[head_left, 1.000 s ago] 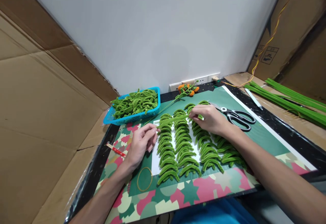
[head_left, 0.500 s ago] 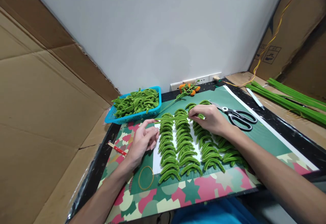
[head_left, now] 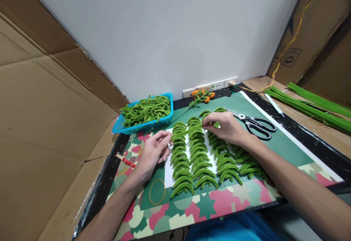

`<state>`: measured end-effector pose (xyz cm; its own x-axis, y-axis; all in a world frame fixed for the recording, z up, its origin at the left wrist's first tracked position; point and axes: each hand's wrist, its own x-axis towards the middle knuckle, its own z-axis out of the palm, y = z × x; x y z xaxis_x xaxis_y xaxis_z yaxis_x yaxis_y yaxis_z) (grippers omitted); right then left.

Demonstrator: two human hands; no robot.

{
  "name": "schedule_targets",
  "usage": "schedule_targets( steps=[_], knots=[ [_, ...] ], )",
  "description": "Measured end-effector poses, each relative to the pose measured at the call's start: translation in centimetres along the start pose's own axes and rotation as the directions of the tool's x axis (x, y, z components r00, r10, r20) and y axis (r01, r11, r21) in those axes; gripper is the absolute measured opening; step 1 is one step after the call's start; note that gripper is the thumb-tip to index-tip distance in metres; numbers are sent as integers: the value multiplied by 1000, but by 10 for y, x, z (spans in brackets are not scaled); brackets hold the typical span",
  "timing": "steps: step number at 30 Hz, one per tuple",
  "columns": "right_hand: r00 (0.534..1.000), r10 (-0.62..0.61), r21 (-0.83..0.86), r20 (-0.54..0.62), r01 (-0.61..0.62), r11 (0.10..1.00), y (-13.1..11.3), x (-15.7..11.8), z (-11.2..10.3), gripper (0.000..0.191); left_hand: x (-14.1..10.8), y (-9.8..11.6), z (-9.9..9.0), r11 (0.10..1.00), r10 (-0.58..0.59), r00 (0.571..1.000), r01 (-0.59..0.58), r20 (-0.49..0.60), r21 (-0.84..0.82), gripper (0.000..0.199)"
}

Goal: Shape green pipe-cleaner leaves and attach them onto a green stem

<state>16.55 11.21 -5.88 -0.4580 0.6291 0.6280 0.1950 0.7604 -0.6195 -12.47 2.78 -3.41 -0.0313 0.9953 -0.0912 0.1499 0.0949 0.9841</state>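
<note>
Between my two hands stretches a green pipe cleaner (head_left: 186,131), held above rows of bent pieces. My left hand (head_left: 157,149) pinches its left end between thumb and fingers. At the other end, my right hand (head_left: 221,124) is closed on it with the fingertips. Beneath lie columns of curved green pipe cleaner pieces (head_left: 182,171) on white paper (head_left: 169,175); the right forearm hides part of the rightmost column. The strip looks slightly tilted, higher at the right, and whether it is one strand or doubled I cannot tell.
A blue basket (head_left: 137,126) of bent green pieces stands at the back left. Black-handled scissors (head_left: 259,127) lie right of my right hand. An orange flower stem (head_left: 203,96), a rubber band (head_left: 157,192), a white pen-like tool (head_left: 274,104) and long green pipe cleaners (head_left: 309,106) lie around.
My left hand's fingers have closed from a looser pose onto the strip's left end, which has dropped a little. The right hand has barely moved.
</note>
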Motion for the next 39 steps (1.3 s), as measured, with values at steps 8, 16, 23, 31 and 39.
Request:
schedule_targets(
  steps=[8, 16, 23, 31, 39],
  knots=[
    [1000, 21, -18, -6, -21, 1000, 1, -1, 1, 7, 0, -1, -2, 1000, -17, 1000, 17, 4, -9, 48],
    [1000, 11, -69, -3, -11, 998, 4, -1, 1, 5, -2, -1, -2, 1000, -2, 1000, 2, 22, 12, 42],
    [1000, -1, -68, -5, 0, 998, 2, -1, 1, 8, -2, 3, 2, 999, -22, 998, 23, 53, -33, 50],
    [1000, 7, -129, -3, -8, 992, 2, -1, 1, 7, -2, 4, -1, 997, -30, 999, 32, 36, -65, 48],
    [1000, 23, -149, 21, -19, 989, 1, -3, 0, 10, -2, -1, 0, 999, -6, 998, 10, 68, -52, 45]
  ],
)
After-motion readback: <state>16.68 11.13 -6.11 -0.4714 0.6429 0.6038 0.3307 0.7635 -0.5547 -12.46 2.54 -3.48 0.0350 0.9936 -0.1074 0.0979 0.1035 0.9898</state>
